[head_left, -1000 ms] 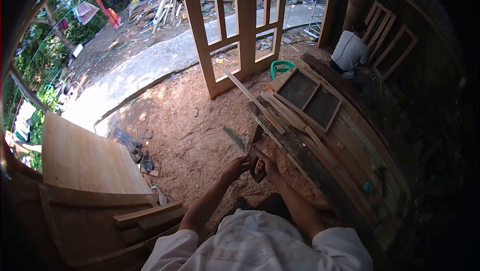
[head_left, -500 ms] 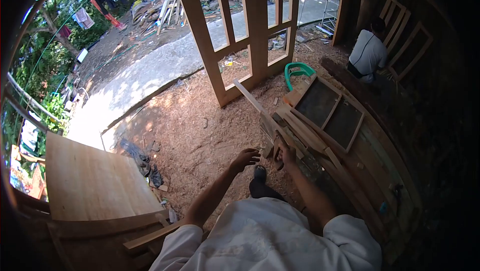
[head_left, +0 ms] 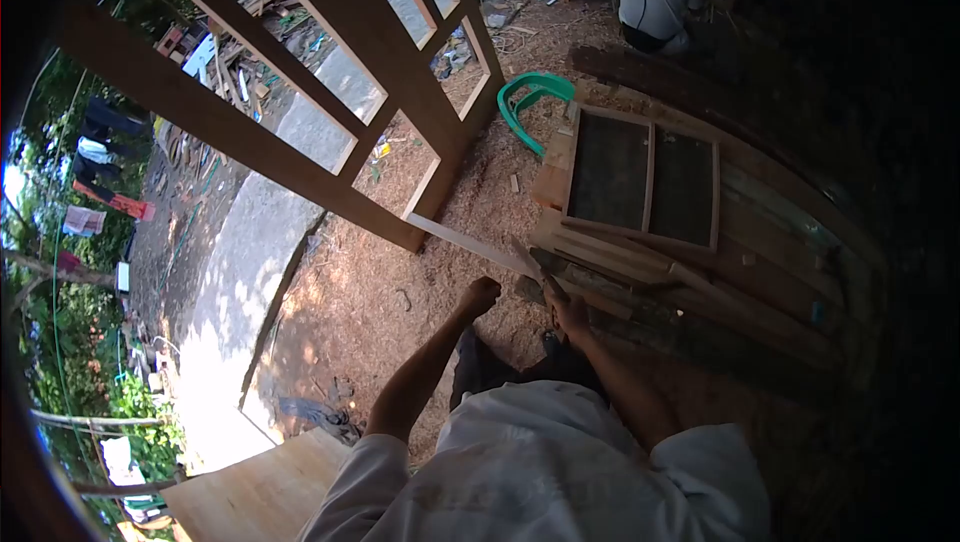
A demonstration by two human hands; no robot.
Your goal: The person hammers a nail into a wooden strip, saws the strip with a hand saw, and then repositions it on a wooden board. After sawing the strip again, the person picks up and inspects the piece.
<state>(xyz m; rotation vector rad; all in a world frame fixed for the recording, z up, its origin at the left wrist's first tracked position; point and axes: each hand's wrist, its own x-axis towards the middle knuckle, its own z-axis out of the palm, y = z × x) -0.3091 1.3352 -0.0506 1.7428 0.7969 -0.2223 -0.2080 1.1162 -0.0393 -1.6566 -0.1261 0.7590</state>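
The saw, dark-handled, its blade seen nearly edge-on, is above the near end of the strip, gripped by the right hand. The left hand is curled closed. Boards bear a screen; the frame stands ahead.

The bench was pretty loaded: boards, a two-pane frame flat on top, plus a pale strip poking out past the edge. Floor was all shavings, with a dark rag lying there.
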